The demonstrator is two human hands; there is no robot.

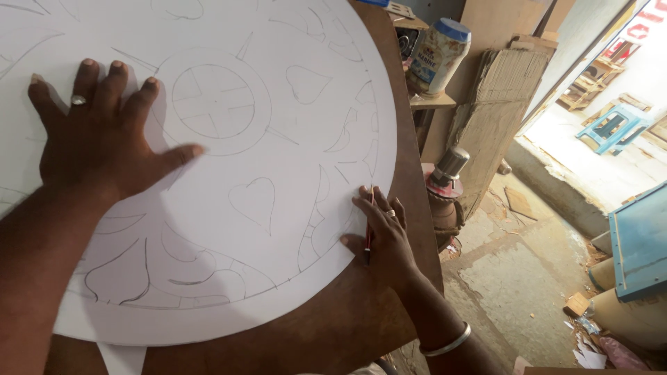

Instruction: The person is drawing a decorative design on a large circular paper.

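A large round white sheet [292,139] with pencilled hearts, leaf shapes and a central wheel lies on a brown wooden board [333,326]. My left hand [104,135] presses flat on the sheet's left part, fingers spread, a ring on one finger. My right hand [381,232] rests at the sheet's lower right rim, palm down. A thin red pencil [369,222] is held between its fingers, tip toward the paper edge. A ring and a metal bangle show on that hand and wrist.
The board's right edge [417,208] drops to a dusty concrete floor [514,278]. A white jar with a blue lid [438,55] stands on a small shelf. Cardboard sheets [500,104] lean beside it, a power tool [445,180] sits below, and a blue stool [615,128] stands outside.
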